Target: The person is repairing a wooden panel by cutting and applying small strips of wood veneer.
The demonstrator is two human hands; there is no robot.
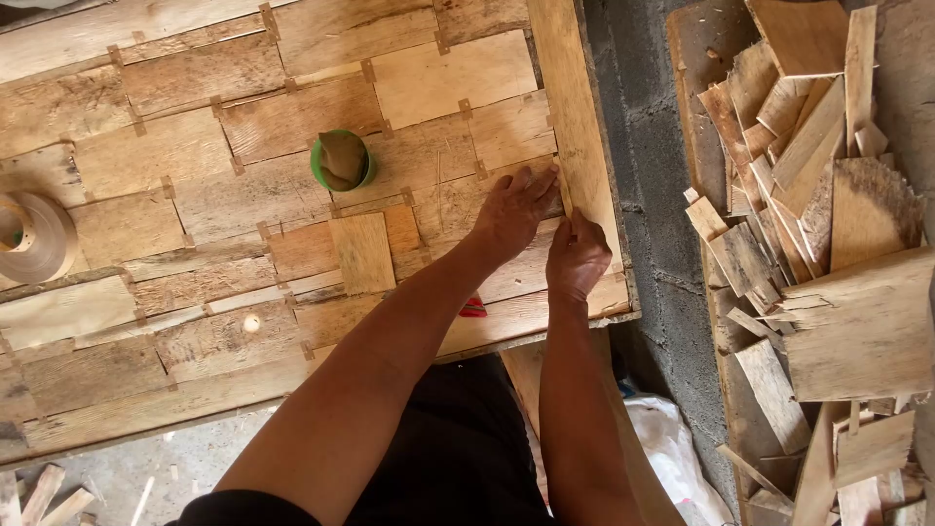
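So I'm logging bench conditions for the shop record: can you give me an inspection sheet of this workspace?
Surface: patchwork veneer panel of wood sheets joined by small brown tape strips, lying flat on a bench.
Job's things: long veneer strip along the panel's right edge; loose veneer square on the panel.
Clutter: green cup with brown contents; tape roll at the left edge; small red object partly hidden by the forearm.
Grippers: left hand flat, fingertips on the strip's edge; right hand pressing the strip just below it.
Cables: nothing seen.
Surroundings: pile of veneer offcuts on the right, grey block wall between, white bag on the floor.
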